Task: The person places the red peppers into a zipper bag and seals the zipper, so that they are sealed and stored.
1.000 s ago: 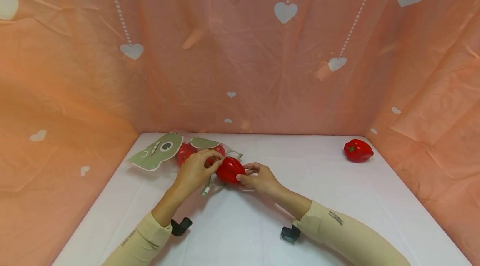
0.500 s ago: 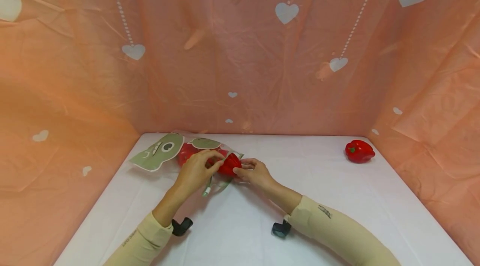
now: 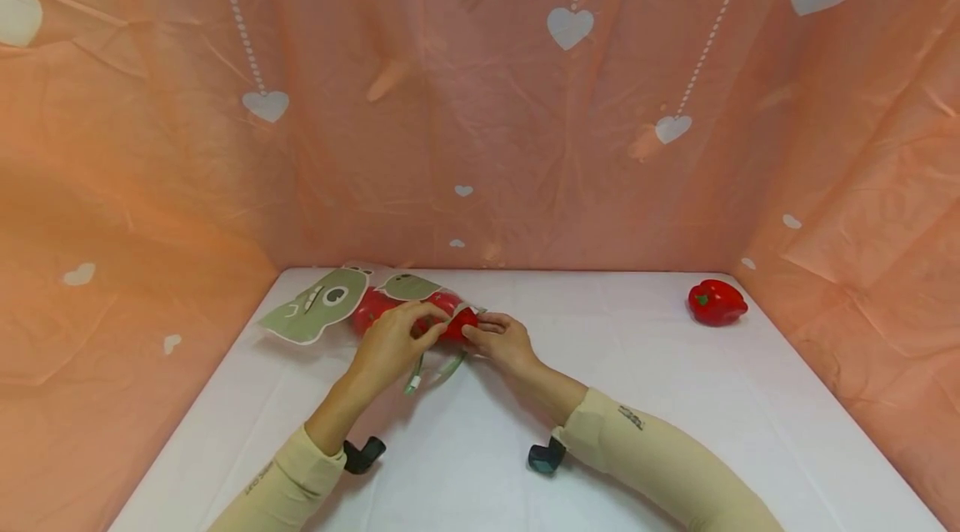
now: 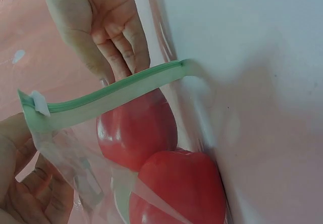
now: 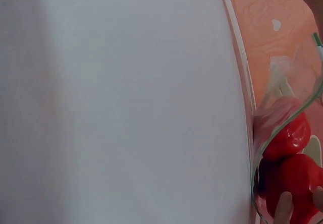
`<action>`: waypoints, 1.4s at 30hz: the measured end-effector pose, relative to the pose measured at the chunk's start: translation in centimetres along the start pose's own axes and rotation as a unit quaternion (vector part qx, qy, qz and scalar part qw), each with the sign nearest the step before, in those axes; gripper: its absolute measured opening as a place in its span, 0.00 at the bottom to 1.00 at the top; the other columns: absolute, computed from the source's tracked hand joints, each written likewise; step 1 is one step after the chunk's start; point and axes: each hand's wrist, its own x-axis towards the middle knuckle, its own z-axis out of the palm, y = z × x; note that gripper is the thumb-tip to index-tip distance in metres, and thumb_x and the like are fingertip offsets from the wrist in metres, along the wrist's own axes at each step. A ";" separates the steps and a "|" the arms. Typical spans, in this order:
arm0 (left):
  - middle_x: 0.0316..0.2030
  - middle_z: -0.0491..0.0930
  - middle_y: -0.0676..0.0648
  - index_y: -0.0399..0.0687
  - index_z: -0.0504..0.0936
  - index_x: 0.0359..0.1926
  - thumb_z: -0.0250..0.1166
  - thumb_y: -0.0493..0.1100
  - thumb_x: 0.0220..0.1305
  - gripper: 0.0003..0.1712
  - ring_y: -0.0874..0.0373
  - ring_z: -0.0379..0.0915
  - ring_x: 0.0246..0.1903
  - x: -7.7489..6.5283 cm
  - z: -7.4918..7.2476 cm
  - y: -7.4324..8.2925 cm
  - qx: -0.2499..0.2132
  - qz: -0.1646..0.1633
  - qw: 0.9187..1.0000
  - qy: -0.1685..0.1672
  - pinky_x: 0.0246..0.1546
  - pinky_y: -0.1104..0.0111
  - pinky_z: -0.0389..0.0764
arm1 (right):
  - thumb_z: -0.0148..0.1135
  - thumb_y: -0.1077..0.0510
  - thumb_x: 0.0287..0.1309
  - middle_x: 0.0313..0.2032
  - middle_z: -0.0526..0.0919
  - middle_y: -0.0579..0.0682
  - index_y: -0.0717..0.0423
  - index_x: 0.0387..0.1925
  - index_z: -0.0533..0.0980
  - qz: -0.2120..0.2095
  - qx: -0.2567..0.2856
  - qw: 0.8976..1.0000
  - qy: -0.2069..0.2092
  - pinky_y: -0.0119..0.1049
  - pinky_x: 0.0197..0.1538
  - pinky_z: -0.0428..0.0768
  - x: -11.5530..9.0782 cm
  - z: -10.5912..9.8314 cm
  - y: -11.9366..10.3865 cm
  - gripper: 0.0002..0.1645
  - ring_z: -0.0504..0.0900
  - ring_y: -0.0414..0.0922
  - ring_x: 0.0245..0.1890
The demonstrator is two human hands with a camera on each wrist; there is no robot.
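A clear zip bag (image 3: 311,308) with a green monster print lies at the table's back left. My left hand (image 3: 392,338) pinches its edge near the opening. Along the mouth in the left wrist view runs a green zip strip (image 4: 108,92) with a white slider (image 4: 40,103). My right hand (image 3: 508,344) holds a red bell pepper (image 4: 137,132) at the mouth, most of it inside the bag; its fingertips reach past the strip. Touching that pepper, another red bell pepper (image 4: 179,188) lies deeper in the bag. The right wrist view shows fingertips (image 5: 284,208) against the pepper.
One more red bell pepper (image 3: 717,303) lies at the table's back right corner. A pink cloth (image 3: 510,182) with white hearts hangs round the back and sides of the white table (image 3: 637,348). Black wrist cameras (image 3: 365,455) hang under both forearms.
My right hand has moved left and slightly away from me, pushing the bell pepper into the bag's mouth. My left hand has kept its place on the bag edge.
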 end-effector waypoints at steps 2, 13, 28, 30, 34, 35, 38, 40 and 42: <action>0.49 0.88 0.46 0.52 0.91 0.49 0.76 0.43 0.69 0.10 0.50 0.83 0.40 0.0 0.0 0.0 0.003 0.001 1.000 0.001 0.42 0.53 0.86 | 0.69 0.72 0.66 0.52 0.83 0.70 0.79 0.60 0.73 -0.005 0.013 1.000 0.006 0.42 0.49 0.89 0.1 0.2 0.2 0.24 0.90 0.47 0.39; 0.48 0.89 0.46 0.53 0.92 0.48 0.76 0.43 0.68 0.09 0.46 0.85 0.43 0.2 0.0 0.1 0.016 0.007 1.000 0.008 0.44 0.50 0.85 | 0.67 0.76 0.65 0.41 0.83 0.59 0.81 0.57 0.72 -0.016 0.070 0.997 0.016 0.41 0.47 0.90 0.4 1.3 0.1 0.22 0.89 0.44 0.34; 0.47 0.89 0.48 0.54 0.92 0.47 0.76 0.43 0.68 0.08 0.48 0.85 0.43 0.2 0.1 -0.2 0.011 0.011 1.000 0.012 0.44 0.51 0.83 | 0.64 0.74 0.69 0.41 0.85 0.57 0.81 0.59 0.73 -0.022 0.063 0.998 -0.004 0.42 0.52 0.88 0.2 2.1 0.3 0.21 0.89 0.43 0.38; 0.47 0.89 0.49 0.54 0.92 0.47 0.76 0.43 0.68 0.08 0.49 0.84 0.41 0.2 0.1 -0.2 0.010 0.010 1.000 0.011 0.42 0.52 0.83 | 0.64 0.73 0.69 0.43 0.86 0.57 0.80 0.61 0.73 -0.014 0.056 0.998 -0.019 0.43 0.54 0.88 0.2 2.0 0.2 0.22 0.89 0.43 0.39; 0.46 0.89 0.48 0.53 0.92 0.48 0.76 0.43 0.68 0.09 0.52 0.81 0.37 0.2 0.1 -0.2 0.006 0.005 1.000 0.008 0.39 0.56 0.81 | 0.62 0.72 0.70 0.44 0.88 0.56 0.78 0.65 0.71 0.006 0.043 0.997 -0.060 0.42 0.57 0.86 0.2 1.7 0.2 0.25 0.89 0.44 0.43; 0.46 0.89 0.48 0.53 0.92 0.48 0.76 0.43 0.68 0.09 0.53 0.81 0.36 0.2 0.0 -0.2 0.006 0.003 1.000 0.008 0.38 0.57 0.80 | 0.61 0.72 0.70 0.45 0.88 0.56 0.78 0.66 0.70 0.013 0.044 0.997 -0.070 0.43 0.59 0.85 0.2 1.7 0.2 0.26 0.89 0.44 0.44; 0.47 0.89 0.47 0.53 0.92 0.48 0.76 0.43 0.68 0.09 0.52 0.80 0.36 0.2 0.0 -0.1 0.006 -0.001 1.000 0.007 0.37 0.58 0.80 | 0.60 0.72 0.71 0.50 0.88 0.60 0.79 0.69 0.66 0.023 0.037 0.995 -0.091 0.43 0.62 0.84 0.2 1.5 0.1 0.29 0.88 0.44 0.47; 0.48 0.89 0.46 0.52 0.92 0.48 0.76 0.43 0.68 0.09 0.51 0.81 0.37 0.1 0.0 -0.1 0.006 -0.003 1.000 0.006 0.37 0.58 0.81 | 0.60 0.73 0.70 0.54 0.85 0.66 0.79 0.70 0.64 0.031 0.028 0.994 -0.096 0.41 0.62 0.83 0.1 1.3 0.1 0.31 0.87 0.43 0.47; 0.48 0.89 0.45 0.52 0.92 0.49 0.77 0.43 0.68 0.10 0.51 0.81 0.37 0.1 0.0 -0.1 0.007 -0.007 1.000 0.004 0.37 0.59 0.81 | 0.59 0.73 0.70 0.59 0.82 0.72 0.81 0.71 0.62 0.031 0.014 0.994 -0.103 0.40 0.62 0.83 0.0 1.1 0.0 0.32 0.87 0.43 0.47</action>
